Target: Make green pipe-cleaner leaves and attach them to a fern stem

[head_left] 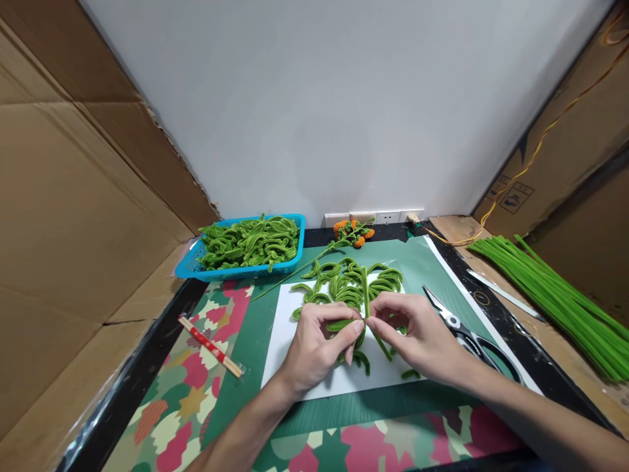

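Note:
My left hand [320,346] and my right hand [421,335] meet over a white sheet of paper [281,357], both with thumb and fingers pinched. Between the fingertips is a green pipe cleaner [366,288], one end pointing up and away from me. A shorter green piece shows in the left fingers, and another stem slants down below the right fingertips. How the pieces join is hidden by my fingers. Curled green pipe cleaner pieces [344,292] lie heaped on the paper just beyond my hands, with a few loose ones beneath them.
A blue basket [297,252] of curled green pieces stands back left. Near the wall lies an orange-flowered stem [361,233]. Wrapped chopsticks [211,346] lie left; scissors [455,322] and a bundle of straight green pipe cleaners [550,298] lie right. Cardboard flanks both sides.

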`<state>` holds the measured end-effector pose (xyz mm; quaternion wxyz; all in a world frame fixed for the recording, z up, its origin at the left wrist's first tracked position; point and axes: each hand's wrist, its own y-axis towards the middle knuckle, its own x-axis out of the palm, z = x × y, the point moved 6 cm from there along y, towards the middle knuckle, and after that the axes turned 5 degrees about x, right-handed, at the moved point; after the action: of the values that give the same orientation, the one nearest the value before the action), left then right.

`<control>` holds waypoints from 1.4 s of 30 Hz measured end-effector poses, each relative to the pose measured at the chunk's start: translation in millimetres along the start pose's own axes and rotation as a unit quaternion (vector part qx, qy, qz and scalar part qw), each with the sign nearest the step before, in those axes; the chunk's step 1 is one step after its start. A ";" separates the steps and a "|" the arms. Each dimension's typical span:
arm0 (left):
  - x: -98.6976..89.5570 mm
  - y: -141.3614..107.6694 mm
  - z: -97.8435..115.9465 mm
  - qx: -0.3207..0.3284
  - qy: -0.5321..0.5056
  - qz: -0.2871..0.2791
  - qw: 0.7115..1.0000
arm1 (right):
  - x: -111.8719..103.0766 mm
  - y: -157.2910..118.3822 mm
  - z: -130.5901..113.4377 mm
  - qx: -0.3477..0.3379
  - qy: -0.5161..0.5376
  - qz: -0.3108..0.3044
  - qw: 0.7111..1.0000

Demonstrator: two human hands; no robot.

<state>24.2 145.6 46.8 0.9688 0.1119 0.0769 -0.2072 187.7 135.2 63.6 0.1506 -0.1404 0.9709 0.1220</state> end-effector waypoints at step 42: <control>-10.0 -1.4 -21.5 -0.038 -0.081 0.162 0.983 | 24.9 4.4 36.4 0.164 0.270 -0.048 0.947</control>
<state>12.4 153.5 27.9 0.9961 0.0689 -0.0132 -0.0527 172.9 143.6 22.6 -0.0909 -0.1882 0.9738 -0.0893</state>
